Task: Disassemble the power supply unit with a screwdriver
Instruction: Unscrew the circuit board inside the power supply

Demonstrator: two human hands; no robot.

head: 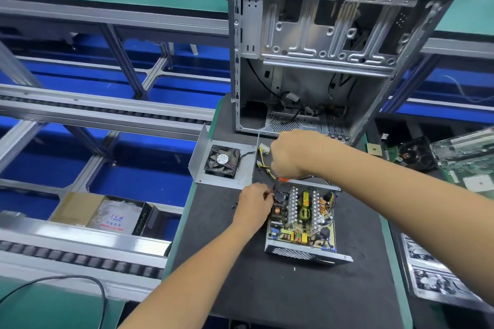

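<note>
Straight ahead we see the stripped computer case (328, 59), bare stamped steel under a black top, standing upright at the far edge of the dark work mat (267, 288) and closing off that side. Left of the mat the bench drops away to an aluminium roller conveyor (88, 112) over blue flooring; right of it, a green motherboard (465, 165) and other boards crowd the edge and run out of frame. Open mat lies only toward us, in front of the power supply unit (302, 224).

That unit sits mid-mat with its lid off: a shallow grey metal tray with a perforated front wall, packed with a yellowish circuit board, finned heatsinks and copper coils. Its removed cover (222, 163), a bent sheet-metal piece with a black square fan still fixed in it, lies just behind and left, touching the mat's edge.

Our right hand (291, 152) hovers over the unit's far-left corner, fingers curled into a fist around a tool of which only an orange scrap (282, 179) shows beneath the palm; we cannot tell its tip. Our left hand (255, 201) rests against the unit's left side, fingertips pinched together at the corner, what they hold being hidden. A yellow-and-black wire bundle (264, 160) trails behind the fist. Tiny dark screws (235, 204) dot the mat by the left hand
</note>
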